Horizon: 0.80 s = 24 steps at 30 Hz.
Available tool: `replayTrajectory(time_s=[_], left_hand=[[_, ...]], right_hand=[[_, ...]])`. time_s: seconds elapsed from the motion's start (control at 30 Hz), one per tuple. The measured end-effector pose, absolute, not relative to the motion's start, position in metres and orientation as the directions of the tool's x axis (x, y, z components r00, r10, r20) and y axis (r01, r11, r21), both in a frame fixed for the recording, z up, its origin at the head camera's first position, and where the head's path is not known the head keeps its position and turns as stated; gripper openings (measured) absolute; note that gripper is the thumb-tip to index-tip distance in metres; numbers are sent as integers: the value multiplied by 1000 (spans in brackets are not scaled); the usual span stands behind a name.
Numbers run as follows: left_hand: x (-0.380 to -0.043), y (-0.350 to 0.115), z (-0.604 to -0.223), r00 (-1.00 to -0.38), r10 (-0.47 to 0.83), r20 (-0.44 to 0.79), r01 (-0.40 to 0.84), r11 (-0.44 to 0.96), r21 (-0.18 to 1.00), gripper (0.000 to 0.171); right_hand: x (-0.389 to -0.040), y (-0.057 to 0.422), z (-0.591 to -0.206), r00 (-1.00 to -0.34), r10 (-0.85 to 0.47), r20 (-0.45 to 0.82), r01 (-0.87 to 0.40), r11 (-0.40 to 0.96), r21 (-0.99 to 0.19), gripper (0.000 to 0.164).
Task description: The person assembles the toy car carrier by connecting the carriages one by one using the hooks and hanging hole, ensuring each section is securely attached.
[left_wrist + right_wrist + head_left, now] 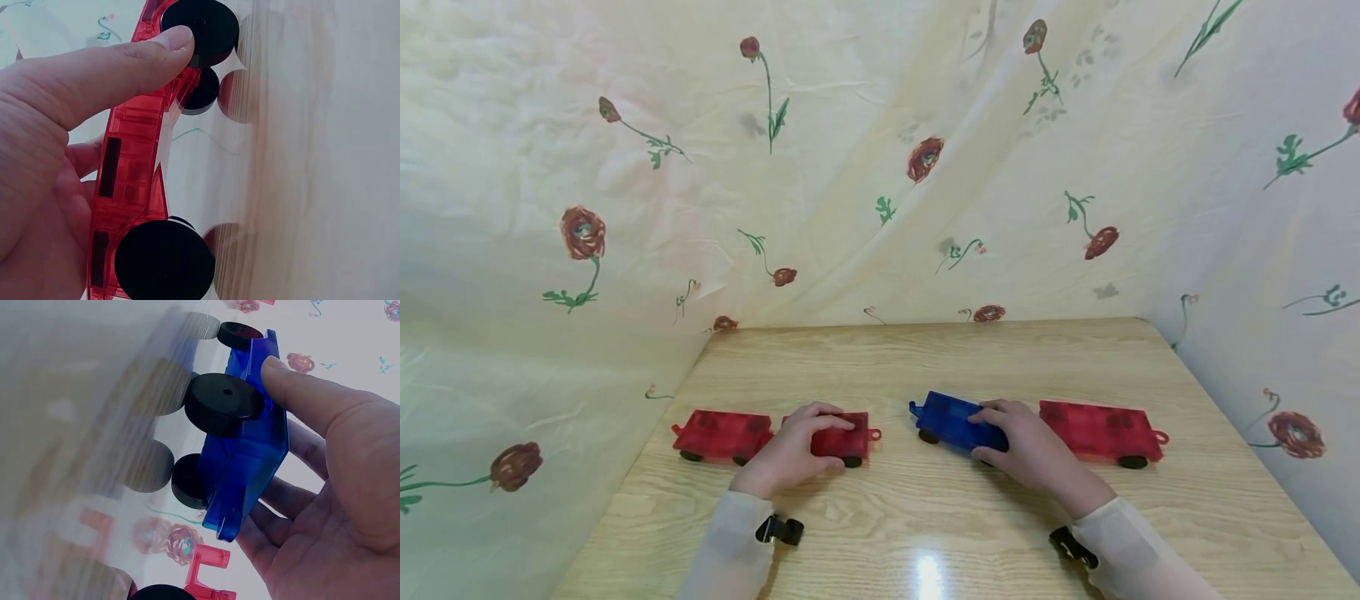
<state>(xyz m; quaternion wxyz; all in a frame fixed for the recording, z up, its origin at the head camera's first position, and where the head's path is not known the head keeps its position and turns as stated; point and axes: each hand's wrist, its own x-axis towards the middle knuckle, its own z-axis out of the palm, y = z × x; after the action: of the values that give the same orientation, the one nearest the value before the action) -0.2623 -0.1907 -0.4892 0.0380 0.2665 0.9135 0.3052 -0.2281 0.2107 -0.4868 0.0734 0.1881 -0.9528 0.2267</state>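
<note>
In the head view my left hand (797,450) grips a translucent red toy train car (857,437) from above. In the left wrist view its thumb presses on a black wheel (200,31) of that red car, with fingers round the far side. My right hand (1026,442) holds a translucent blue toy train car (951,421), turned at an angle, its hook toward the left. The right wrist view shows the blue car (250,444) between thumb and fingers, its black wheels at or just above the table; I cannot tell which.
Another red car (722,433) stands at the left, end to end with the one under my left hand. A further red car (1101,429) stands right of the blue one, partly behind my right hand. Flowered cloth (850,208) hangs round the wooden table (880,358).
</note>
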Motion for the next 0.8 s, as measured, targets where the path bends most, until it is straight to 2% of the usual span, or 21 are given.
replayTrajectory(time_s=[0.4,0.8], left_hand=[[-262,-194,-486,-877,471,97,431,680,593,54],[-263,-191,-489,-866,483,131,453,645,615,54]], right_hand=[[-229,211,-489,-896,-360,260,-438,814,-381,47],[-227,210,-489,-890,-389,240,-455,802,-387,46]])
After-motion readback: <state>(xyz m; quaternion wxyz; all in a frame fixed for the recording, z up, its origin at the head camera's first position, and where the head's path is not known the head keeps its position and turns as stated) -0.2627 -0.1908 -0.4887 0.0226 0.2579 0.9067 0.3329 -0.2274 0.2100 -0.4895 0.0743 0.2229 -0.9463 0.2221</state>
